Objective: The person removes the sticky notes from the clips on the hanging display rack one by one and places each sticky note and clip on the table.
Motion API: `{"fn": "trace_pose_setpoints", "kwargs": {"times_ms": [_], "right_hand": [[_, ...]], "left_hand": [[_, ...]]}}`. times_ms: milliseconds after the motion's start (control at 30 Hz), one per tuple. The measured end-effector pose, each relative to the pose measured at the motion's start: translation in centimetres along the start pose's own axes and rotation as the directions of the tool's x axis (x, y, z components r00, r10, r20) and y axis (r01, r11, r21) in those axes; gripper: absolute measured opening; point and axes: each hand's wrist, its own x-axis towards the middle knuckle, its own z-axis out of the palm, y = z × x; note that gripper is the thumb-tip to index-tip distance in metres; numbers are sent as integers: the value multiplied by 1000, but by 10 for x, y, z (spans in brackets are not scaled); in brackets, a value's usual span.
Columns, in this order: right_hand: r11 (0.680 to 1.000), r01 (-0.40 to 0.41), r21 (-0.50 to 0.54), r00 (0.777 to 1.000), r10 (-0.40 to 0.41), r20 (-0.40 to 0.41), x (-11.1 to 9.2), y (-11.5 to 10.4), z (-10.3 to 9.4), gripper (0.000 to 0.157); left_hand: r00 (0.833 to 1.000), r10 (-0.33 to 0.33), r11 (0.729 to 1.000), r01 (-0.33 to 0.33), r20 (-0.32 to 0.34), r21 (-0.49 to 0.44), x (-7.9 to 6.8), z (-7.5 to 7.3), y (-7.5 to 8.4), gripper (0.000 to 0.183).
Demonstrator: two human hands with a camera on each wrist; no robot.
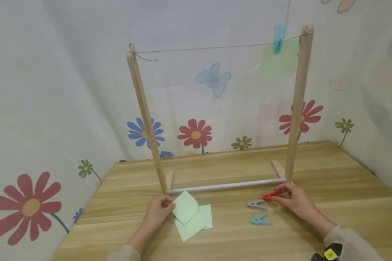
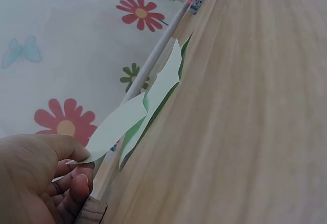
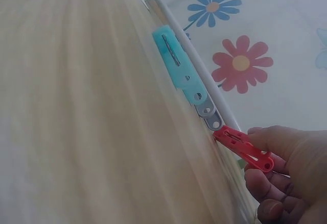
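My left hand pinches a pale green paper sheet by its left corner, and the sheet bends up over other green sheets on the table. In the left wrist view, thumb and forefinger grip the edge of that sheet. My right hand holds a red clothespin between thumb and fingers, close over the wood. Beside it lie a grey clothespin and a light blue clothespin. The right wrist view shows the red clothespin tilted in the fingers.
A wooden frame with two posts stands behind the hands, joined low by a white rod. Between the post tops runs a string. A blue clothespin fixes a green sheet at its right end.
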Motion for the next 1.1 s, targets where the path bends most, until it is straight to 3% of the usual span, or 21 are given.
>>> {"fn": "trace_pose_setpoints", "kwargs": {"times_ms": [367, 1100], "right_hand": [[988, 26, -152, 999, -33, -44, 0, -1, 2, 25], [970, 88, -227, 996, -87, 15, 0, 1, 5, 27]], "left_hand": [[1000, 15, 999, -14, -18, 43, 3, 1, -2, 10], [999, 44, 995, -41, -29, 88, -1, 1, -1, 13]]}}
